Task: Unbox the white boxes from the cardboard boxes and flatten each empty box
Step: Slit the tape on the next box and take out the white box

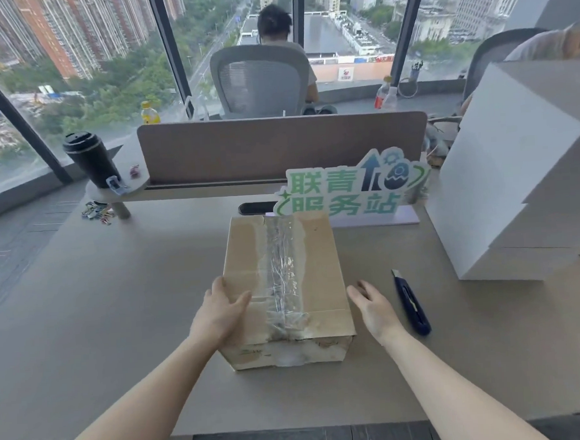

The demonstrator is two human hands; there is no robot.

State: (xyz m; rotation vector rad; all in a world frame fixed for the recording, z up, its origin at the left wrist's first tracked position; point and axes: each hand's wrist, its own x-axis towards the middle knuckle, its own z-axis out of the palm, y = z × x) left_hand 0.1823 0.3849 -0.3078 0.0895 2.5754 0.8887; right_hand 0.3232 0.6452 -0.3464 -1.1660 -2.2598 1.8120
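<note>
1. The left hand [221, 314] lies flat on the near left part of the cardboard box [285, 286] top, its fingers [218, 286] straight and close together along the left edge, the thumb spread out across the lid toward the tape.
2. The left forearm runs from the bottom left corner up to the box, bare and nearly straight.
3. The right hand [374, 307] is beside the box's right side, near it; whether it touches the box or the desk I cannot tell. Its fingers [360, 291] are straight, loosely together, palm down.
4. The right forearm comes in from the bottom right, bare.
5. The cardboard box sits closed on the middle of the desk [103, 311], a strip of clear tape [282, 270] along its top seam.
6. A blue utility knife [412, 304] lies on the desk just right of the right hand.
7. A stack of white boxes [513, 183] stands at the desk's right side, well apart from the cardboard box.
</note>
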